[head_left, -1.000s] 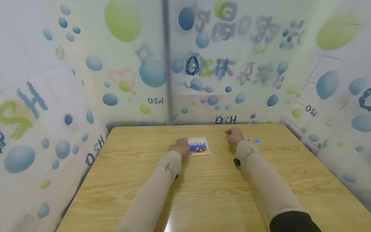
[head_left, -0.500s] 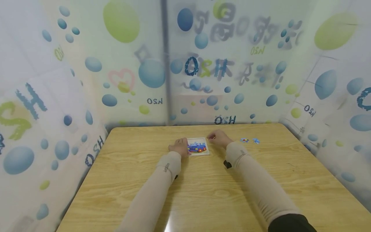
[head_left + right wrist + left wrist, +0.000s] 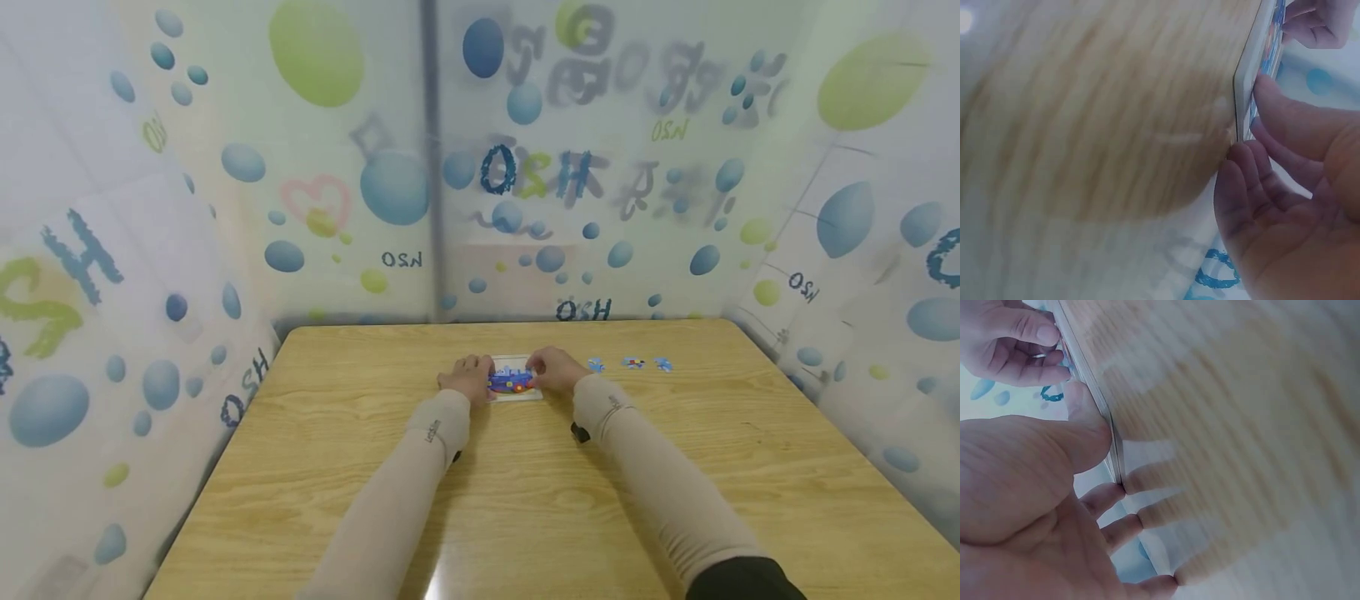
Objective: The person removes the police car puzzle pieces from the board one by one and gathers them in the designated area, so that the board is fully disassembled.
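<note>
A small white-framed jigsaw puzzle board (image 3: 516,398) with a blue ship picture lies towards the back of the table. My left hand (image 3: 467,380) holds its left side: in the left wrist view, the thumb lies along the edge while the other fingertips (image 3: 1160,584) touch the tabletop. Over the board's right part, my right hand (image 3: 557,371) has thumb and index finger bent close together at the picture, and the puzzle piece there is hidden by the fingers. The right wrist view has the thumb on the face of the board (image 3: 1244,81), with other fingertips beside its corner.
To the right of the board lie three loose blue puzzle pieces: one near piece (image 3: 596,365), a middle piece (image 3: 633,363) and a far piece (image 3: 663,365). The wooden table (image 3: 517,500) ends at a printed curtain (image 3: 517,283) behind and at both sides.
My right hand has moved left from beside the loose pieces to the board's right part, uncovering the nearest loose piece. The left hand has stayed at the board's left side.
</note>
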`<state>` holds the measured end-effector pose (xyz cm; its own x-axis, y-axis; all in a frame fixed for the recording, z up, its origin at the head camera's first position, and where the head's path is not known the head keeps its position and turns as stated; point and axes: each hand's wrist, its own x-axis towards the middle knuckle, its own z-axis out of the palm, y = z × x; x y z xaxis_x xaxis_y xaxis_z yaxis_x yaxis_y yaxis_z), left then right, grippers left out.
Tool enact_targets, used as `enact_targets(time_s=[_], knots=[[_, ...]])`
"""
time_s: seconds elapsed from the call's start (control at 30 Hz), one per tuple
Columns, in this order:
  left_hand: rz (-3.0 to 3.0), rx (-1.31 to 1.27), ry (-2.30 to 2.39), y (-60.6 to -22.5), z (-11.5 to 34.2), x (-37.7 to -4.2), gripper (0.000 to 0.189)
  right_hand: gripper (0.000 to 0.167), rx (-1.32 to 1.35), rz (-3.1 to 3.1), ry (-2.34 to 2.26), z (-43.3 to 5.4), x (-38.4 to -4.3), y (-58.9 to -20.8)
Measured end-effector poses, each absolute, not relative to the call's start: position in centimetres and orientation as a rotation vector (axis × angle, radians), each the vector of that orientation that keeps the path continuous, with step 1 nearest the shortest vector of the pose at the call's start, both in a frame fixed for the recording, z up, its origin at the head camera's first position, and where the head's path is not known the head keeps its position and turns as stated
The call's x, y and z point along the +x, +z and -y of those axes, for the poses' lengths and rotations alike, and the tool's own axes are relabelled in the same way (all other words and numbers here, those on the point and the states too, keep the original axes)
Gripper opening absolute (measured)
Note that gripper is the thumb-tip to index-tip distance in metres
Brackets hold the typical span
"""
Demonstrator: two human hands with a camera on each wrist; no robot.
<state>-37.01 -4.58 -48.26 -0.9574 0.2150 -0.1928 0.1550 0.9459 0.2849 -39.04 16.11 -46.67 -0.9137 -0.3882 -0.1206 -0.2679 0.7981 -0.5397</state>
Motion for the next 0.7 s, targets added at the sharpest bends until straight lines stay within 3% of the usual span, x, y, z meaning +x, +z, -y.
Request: enact_targets(time_s=[0.7], knots=[[-2.859, 0.310, 0.387, -47.96, 4.63, -36.94, 0.044, 0.028, -0.524, -2.779, -0.620, -15.41, -38.58, -46.57]])
